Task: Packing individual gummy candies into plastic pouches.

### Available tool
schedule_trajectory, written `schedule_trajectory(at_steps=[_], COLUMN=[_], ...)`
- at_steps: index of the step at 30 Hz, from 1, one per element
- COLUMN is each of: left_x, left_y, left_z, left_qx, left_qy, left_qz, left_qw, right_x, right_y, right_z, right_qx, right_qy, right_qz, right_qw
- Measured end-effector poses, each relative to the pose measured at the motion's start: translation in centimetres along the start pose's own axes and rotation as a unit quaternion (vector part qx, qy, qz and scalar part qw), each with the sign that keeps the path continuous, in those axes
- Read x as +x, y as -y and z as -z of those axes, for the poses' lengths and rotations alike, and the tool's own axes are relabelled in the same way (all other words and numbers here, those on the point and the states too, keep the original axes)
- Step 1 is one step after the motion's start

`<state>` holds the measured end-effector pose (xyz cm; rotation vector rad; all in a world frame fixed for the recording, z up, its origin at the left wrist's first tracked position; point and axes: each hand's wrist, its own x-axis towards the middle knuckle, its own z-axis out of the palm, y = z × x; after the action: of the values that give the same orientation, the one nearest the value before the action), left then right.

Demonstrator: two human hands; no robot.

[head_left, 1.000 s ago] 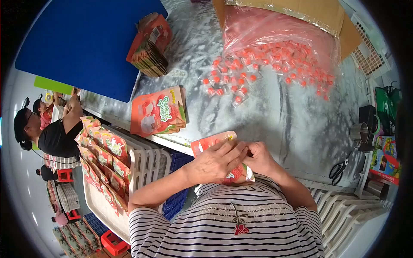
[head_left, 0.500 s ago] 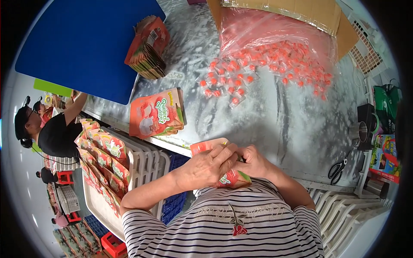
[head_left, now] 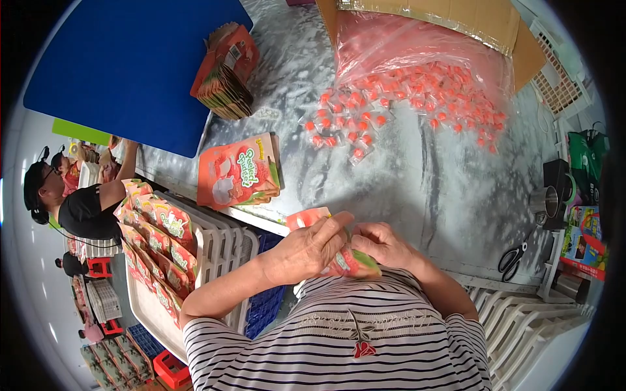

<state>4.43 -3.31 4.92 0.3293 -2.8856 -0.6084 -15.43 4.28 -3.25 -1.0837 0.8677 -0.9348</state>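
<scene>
Close to my body, at the table's near edge, I have a red and green printed pouch [head_left: 355, 262] between my hands. My left hand [head_left: 306, 253] is closed round it from the left, fingers bent over the upper part. On the other side, my right hand [head_left: 386, 246] pinches the pouch's edge with curled fingers. Further left on the table lies a flat stack of similar pouches [head_left: 238, 171]. Beyond it stands a bundle of more pouches [head_left: 227, 81]. Individually wrapped red candies [head_left: 352, 124] are strewn over the far middle of the table.
A cardboard box [head_left: 430, 10] with a clear plastic liner spills candies at the back. Left of me, stacked white trays [head_left: 212, 254] carry filled pouches [head_left: 160, 234]. Scissors [head_left: 512, 257] lie at the right edge. A blue board [head_left: 117, 72] covers the far left, near a co-worker [head_left: 85, 208].
My hands have drawn slightly apart on the pouch, the left one shifting a little left and the right one a little right. More of the pouch's front shows between them.
</scene>
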Motion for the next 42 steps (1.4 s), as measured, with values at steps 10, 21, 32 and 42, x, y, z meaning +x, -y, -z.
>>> schedule_trajectory(at_steps=[10, 21, 32, 42], left_x=[0.0, 0.5, 1.5, -0.3], left_y=[-0.9, -1.9, -1.9, 0.6], left_z=[-0.2, -1.3, -1.5, 0.0], left_qx=[0.055, 0.24, 0.13, -0.035], left_qy=[0.009, 0.048, 0.203, -0.016], left_qz=[-0.021, -0.102, 0.034, 0.096], left_qw=[0.998, 0.964, 0.97, 0.995], right_x=[-1.1, 0.5, 1.9, 5.6], right_y=[1.2, 0.8, 0.3, 0.9], right_z=[-0.2, 1.2, 1.3, 5.8], right_qx=[-0.231, -0.305, -0.33, -0.294], right_qy=[-0.07, -0.048, -0.091, -0.11], right_qz=[0.09, -0.042, 0.015, 0.053], right_qw=[0.966, 0.95, 0.939, 0.948])
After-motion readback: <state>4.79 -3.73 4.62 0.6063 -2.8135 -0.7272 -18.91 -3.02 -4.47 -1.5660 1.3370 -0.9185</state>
